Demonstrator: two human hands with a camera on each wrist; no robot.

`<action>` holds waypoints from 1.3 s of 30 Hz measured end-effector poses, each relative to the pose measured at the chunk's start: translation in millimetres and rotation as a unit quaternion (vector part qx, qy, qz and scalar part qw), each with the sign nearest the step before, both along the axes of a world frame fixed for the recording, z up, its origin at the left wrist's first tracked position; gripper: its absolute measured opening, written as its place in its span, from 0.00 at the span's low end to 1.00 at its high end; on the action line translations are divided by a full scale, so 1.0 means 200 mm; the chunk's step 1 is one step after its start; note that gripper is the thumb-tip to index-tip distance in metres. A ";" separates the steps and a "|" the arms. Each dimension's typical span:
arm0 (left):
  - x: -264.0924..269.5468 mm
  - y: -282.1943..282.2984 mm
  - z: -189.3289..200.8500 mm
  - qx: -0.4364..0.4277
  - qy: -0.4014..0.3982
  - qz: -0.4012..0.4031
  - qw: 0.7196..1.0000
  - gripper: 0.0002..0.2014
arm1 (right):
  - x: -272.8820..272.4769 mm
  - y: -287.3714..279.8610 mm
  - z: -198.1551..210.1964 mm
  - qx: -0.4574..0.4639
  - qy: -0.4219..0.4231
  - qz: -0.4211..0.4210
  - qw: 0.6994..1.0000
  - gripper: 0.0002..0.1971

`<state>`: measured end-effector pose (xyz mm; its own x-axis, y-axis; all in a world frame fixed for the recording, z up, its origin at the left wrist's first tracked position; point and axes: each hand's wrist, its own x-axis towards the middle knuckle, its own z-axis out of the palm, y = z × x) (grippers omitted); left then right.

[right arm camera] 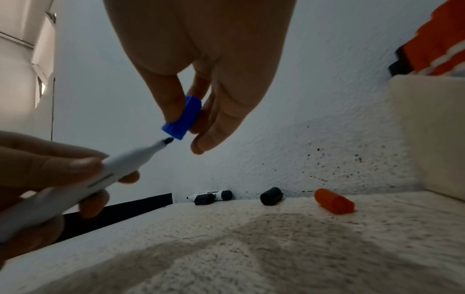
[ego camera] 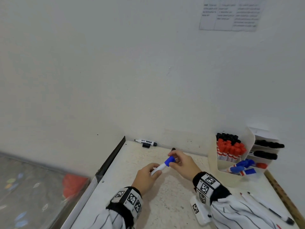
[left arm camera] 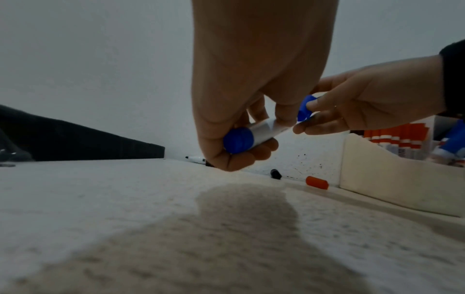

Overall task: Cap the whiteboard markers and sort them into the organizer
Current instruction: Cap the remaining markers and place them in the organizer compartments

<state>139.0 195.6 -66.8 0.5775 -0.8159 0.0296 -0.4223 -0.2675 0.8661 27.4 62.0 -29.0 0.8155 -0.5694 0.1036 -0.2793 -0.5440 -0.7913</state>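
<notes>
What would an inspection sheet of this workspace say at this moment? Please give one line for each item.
Surface: speckled white table, dark ink specks near the wall.
Job's things: blue marker held off the table, tip bare, just short of the blue cap; organizer holds black, red and blue markers; uncapped black marker lies by the wall; loose black cap and red cap lie beside it; more markers lie at the near right.
Clutter: tagged white block.
Grips: left hand holds the marker barrel; right hand pinches the cap.
Cables: nothing seen.
Surroundings: white wall, printed sheet.
</notes>
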 end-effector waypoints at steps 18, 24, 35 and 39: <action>-0.36 0.03 0.25 0.021 -0.271 -0.125 0.954 0.13 | -0.32 0.12 -0.04 0.100 -0.102 -0.128 0.981 0.16; -0.42 0.03 0.33 0.022 -0.042 -0.177 0.983 0.13 | -0.42 0.16 0.01 0.072 -0.166 -0.074 0.981 0.15; -0.50 0.00 0.38 0.030 -0.035 -0.183 0.982 0.15 | -0.52 0.15 0.07 0.075 -0.148 -0.053 0.985 0.13; -0.53 0.00 0.37 0.054 -0.193 -0.170 0.965 0.17 | -0.54 0.15 0.07 0.120 -0.153 -0.067 0.979 0.14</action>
<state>33.9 195.6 7.5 0.2391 -0.9665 0.0935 -0.7867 -0.1363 0.6021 -79.8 92.4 -14.4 0.6834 -0.7071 0.1814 -0.0646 -0.3060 -0.9498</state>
